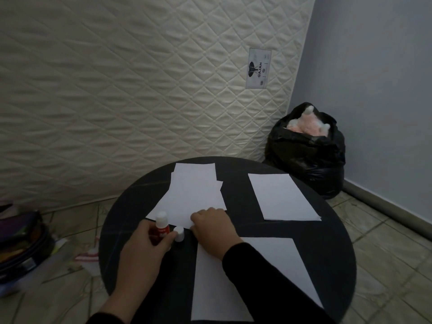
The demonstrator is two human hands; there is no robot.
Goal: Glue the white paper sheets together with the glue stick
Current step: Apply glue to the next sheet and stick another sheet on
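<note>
Two hands work near the table's [327, 253] front edge. Left hand [142, 246] grips the glue stick [161, 226]; right hand [214, 230], fingers curled, pinches the paper stack's [194, 195] near edge.

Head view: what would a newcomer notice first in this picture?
First the hands at the near edge of the round black table: the left hand grips a red glue stick, and the right hand rests on the near edge of the white paper sheets. Behind stands a quilted mattress, with a black bag to its right.
</note>
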